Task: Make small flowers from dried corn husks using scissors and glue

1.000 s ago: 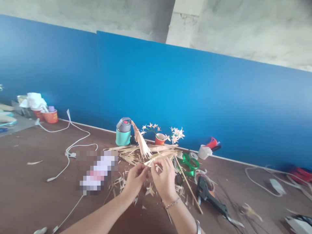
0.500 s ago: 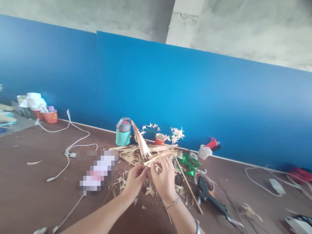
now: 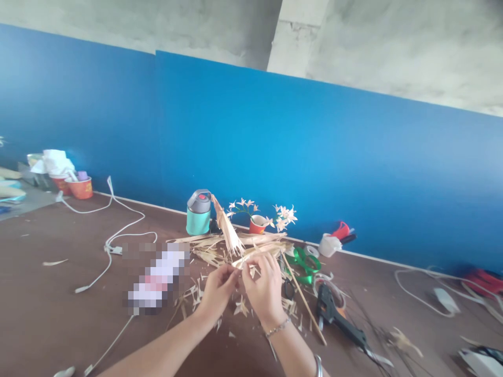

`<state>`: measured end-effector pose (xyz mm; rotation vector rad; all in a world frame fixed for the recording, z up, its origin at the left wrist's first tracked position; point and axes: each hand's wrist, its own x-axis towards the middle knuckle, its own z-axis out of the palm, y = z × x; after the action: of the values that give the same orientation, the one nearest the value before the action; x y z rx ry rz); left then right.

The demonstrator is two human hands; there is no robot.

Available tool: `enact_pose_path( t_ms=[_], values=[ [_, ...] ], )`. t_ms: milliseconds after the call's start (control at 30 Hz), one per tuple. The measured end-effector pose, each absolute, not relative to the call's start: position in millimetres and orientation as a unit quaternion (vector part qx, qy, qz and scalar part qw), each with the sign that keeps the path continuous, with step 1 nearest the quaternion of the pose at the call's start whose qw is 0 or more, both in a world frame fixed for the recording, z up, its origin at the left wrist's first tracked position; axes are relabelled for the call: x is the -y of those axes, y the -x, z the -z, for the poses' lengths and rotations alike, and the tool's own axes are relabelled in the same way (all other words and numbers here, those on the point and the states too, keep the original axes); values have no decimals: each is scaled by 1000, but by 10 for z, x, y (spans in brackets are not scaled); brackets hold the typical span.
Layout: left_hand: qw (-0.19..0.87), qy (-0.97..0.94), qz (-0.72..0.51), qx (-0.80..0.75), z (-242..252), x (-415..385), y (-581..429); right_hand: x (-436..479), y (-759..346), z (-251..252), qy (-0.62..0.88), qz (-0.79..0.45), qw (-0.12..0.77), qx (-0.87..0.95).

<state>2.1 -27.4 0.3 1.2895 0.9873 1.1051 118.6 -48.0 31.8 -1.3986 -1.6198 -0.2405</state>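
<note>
My left hand (image 3: 220, 285) and my right hand (image 3: 264, 285) meet over the middle of the table, fingertips pinched close together. What they hold between the fingertips is too small and hidden to make out. Just beyond them, dried husk strips (image 3: 257, 241) lie in a loose pile. One larger husk piece (image 3: 228, 228) leans up beside the turquoise flask (image 3: 198, 220). Below my hands a small pale husk flower (image 3: 241, 308) rests among scraps. Behind the pile, stems of pale flowers (image 3: 288, 214) stand at an orange paper cup (image 3: 257, 225).
A black glue gun (image 3: 341, 319), a thin stick (image 3: 304, 301), green ribbon (image 3: 305, 266) and a roll of white tape (image 3: 312, 251) lie to the right. White cables (image 3: 126, 228) run across the left side. A blue partition (image 3: 314, 157) borders the table's back.
My right fingers have shifted very slightly; both hands otherwise stay in the same place, pinched together. Nothing on the table has moved.
</note>
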Motion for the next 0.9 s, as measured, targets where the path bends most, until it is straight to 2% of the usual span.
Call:
enact_pose_path(
  t_ms=[367,600,700,900],
  values=[
    [574,-525,-481,-406,-10,258,-28,491,-1202,-369,542,100,488,677],
    [598,-508,-478,-395,-22,270,-19,451,-1362,-428,555,55,551,620],
    [602,-505,-481,-389,-28,278,-23,414,-1435,-441,583,-14,556,592],
    [611,-500,-485,-375,16,265,-41,430,-1407,-543,592,-252,553,529]
  ],
)
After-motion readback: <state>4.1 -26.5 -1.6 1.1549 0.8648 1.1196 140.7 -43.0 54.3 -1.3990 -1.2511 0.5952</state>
